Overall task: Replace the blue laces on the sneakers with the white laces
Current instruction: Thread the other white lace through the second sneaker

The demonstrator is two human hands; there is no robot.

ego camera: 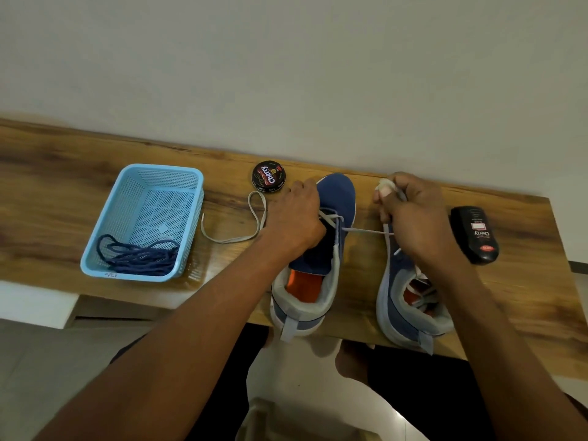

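Two blue sneakers sit side by side on the wooden bench (509,281), toes toward the wall. The left hand (294,218) rests on the left sneaker (321,249) with fingers curled down over the lower eyelets; whether it pinches the lace there I cannot tell. A white lace (366,231) runs taut from those eyelets across to the right hand (410,218), whose fingers are closed around it above the right sneaker (404,300). The lace's other end lies in a loose loop on the wood, left of the left hand. The blue laces (140,254) lie heaped in the light blue basket (95,249). A round polish tin (269,176) stands near the wall, a black polish bottle (475,233) lies at the right
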